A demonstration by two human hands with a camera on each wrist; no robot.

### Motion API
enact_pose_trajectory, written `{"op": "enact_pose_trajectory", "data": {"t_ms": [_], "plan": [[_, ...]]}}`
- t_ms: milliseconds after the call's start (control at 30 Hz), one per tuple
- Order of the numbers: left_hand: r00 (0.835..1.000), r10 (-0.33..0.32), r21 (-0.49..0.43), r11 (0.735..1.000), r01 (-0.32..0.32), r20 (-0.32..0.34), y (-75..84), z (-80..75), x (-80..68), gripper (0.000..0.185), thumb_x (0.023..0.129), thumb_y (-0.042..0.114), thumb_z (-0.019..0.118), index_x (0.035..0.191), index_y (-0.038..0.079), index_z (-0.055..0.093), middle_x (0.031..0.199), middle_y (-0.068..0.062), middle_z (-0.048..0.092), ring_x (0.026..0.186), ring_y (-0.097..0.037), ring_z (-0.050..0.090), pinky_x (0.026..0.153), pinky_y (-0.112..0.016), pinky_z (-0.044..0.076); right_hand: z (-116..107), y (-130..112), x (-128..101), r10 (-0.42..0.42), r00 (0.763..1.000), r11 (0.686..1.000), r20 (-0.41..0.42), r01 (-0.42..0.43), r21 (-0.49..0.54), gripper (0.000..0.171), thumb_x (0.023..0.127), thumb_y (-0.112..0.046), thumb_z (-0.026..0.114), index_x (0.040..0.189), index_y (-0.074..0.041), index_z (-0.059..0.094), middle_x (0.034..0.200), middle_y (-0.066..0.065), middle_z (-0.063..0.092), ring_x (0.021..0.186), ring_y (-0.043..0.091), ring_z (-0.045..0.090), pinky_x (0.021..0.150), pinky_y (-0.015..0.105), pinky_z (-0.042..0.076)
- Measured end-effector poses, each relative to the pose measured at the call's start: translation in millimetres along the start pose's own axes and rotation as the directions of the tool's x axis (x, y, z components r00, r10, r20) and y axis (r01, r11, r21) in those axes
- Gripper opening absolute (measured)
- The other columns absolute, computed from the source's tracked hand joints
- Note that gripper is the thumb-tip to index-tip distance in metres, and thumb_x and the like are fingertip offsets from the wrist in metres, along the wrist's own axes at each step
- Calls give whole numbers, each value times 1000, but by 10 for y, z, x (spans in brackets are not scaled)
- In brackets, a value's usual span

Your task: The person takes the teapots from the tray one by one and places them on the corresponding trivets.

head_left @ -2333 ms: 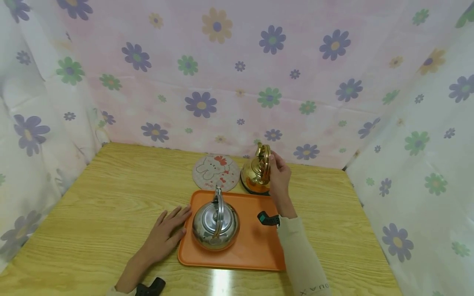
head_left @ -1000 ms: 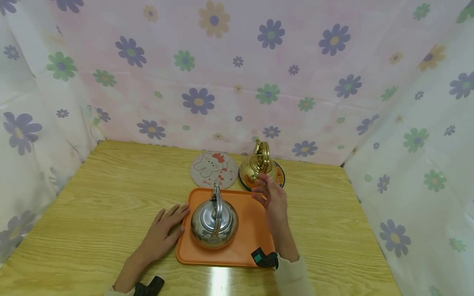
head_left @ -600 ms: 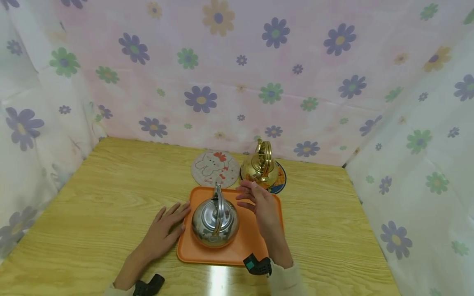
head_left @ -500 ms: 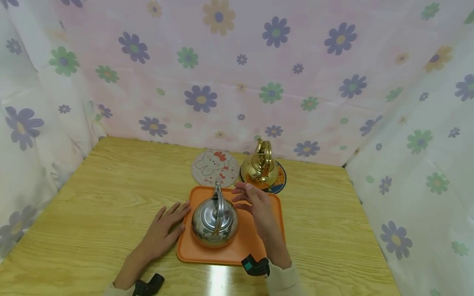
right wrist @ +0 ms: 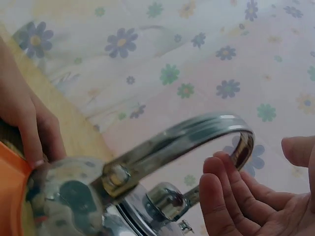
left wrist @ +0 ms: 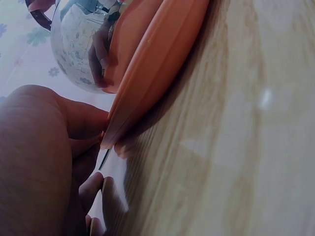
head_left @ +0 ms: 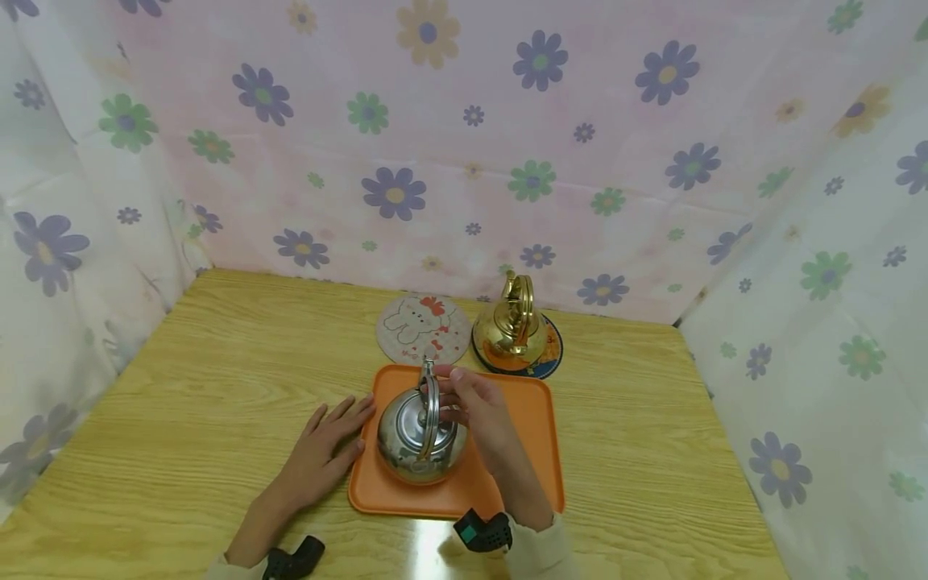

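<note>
- Head view: silver kettle (head_left: 420, 431) sits upright on orange tray (head_left: 529, 435), toward tray's left half, handle arched up.
- Right hand (head_left: 474, 407) just right of kettle handle, fingers loosely curled at the arch, nothing gripped yet; looks like contact at fingertips but can't tell for sure.
- Left hand (head_left: 326, 451) flat on the surface (head_left: 217, 387), fingers straight, pressed vs tray's left rim.
- Gold kettle (head_left: 511, 330) behind tray's far right corner on a dark coaster (head_left: 544, 362); bunny coaster (head_left: 423, 329) behind tray's far left part.
- Risk: partial hook on the arch → kettle swings or tips w/ any lift. Polished metal prob slippery.
- Left wrist view: fingers (left wrist: 83, 128) touching tray edge (left wrist: 157, 64), kettle belly (left wrist: 78, 44) just beyond rim. Risk: sideways push on the arch could slide tray toward that hand or off line if bracing slackens.
- Right wrist view: handle (right wrist: 182, 142) and lid knob (right wrist: 165, 199) close up; fingers (right wrist: 221, 196) half-curled beside the arch, thumb apart, handle not enclosed. Risk: knuckles bumping knob, shifting lid; hinged handle could fold to one side under an off-centre pull.
</note>
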State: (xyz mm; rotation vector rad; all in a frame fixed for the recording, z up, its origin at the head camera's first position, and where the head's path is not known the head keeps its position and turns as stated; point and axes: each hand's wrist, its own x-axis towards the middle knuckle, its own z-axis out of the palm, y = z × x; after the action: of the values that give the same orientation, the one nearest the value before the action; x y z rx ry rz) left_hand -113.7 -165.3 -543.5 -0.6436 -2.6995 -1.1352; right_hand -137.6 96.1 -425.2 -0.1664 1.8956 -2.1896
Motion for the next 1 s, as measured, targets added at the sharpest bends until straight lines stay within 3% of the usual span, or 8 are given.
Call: {"op": "enact_pose_trajectory", "data": {"t_ms": [133, 433, 633, 1000], "plan": [[1000, 3, -2, 1000, -3, -7, -4, 8, -1, 48, 102, 20, 60, 148, 7, 55, 155, -8, 49, 146, -44, 37, 118, -64, 13, 39, -3, -21, 9, 1000, 1000, 1, -9, -4, 42, 110, -21, 44, 134, 11, 58, 119, 31, 68, 89, 12, 68, 82, 29, 55], [1000, 16, 1, 1000, -16, -17, 4, -5, -9, 47, 102, 19, 60, 147, 7, 56, 155, -9, 50, 145, -45, 38, 118, -64, 14, 98, 9, -118, 5, 1000, 998, -10, -4, 63, 41, 106, -13, 54, 140, 9, 54, 98, 3, 72, 86, 11, 70, 79, 28, 60], [1000, 19, 6, 1000, -19, -18, -9, -3, -14, 47, 101, 19, 60, 147, 7, 56, 155, -9, 50, 144, -45, 38, 119, -62, 14, 132, 52, -180, 54, 999, 992, -9, -52, 111, 41, 104, -14, 59, 139, 6, 53, 96, 2, 73, 79, 10, 70, 74, 27, 61], [1000, -3, -7, 1000, 3, 15, -11, -4, -3, 48, 103, 21, 59, 149, 8, 54, 156, -9, 48, 147, -44, 35, 121, -60, 10, 215, 54, -206, 83, 995, 990, 63, -90, 112, 47, 109, -25, 47, 129, 16, 59, 94, 0, 76, 81, 10, 73, 73, 26, 61]]}}
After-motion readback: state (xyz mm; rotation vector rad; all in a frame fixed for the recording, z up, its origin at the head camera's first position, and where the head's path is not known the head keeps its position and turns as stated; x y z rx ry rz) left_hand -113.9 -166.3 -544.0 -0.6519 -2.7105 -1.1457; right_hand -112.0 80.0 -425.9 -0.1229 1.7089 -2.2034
